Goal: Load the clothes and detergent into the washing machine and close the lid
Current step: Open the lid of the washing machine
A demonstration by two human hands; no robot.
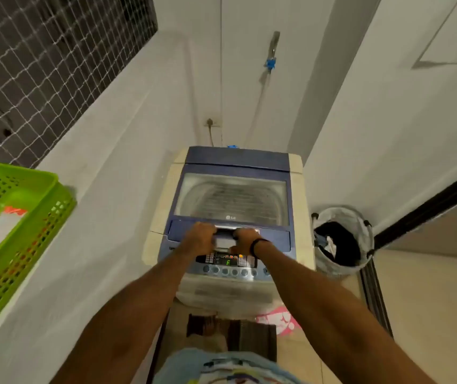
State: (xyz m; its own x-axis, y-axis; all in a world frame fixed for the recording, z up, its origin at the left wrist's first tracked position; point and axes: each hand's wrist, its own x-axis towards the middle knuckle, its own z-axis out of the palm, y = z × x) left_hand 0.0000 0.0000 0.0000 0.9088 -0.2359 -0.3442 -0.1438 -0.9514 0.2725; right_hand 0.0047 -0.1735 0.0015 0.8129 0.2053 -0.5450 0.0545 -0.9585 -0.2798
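**Forearms stretched to a lowered lid**

A small pale object (224,242) is held at the front of the lid (232,195) of the washing machine (297,189), each grip clenched on it: left hand (199,239), right hand (245,241). Clothes (340,239) are kept in the hamper (340,268) alongside. Loading is blocked by the lowered lid; buttons (230,272) could be knocked.

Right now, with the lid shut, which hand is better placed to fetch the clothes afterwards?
Probably the right hand: the laundry hamper stands right of the washing machine. Both hands grip the lid handle; the left hand would cross over.
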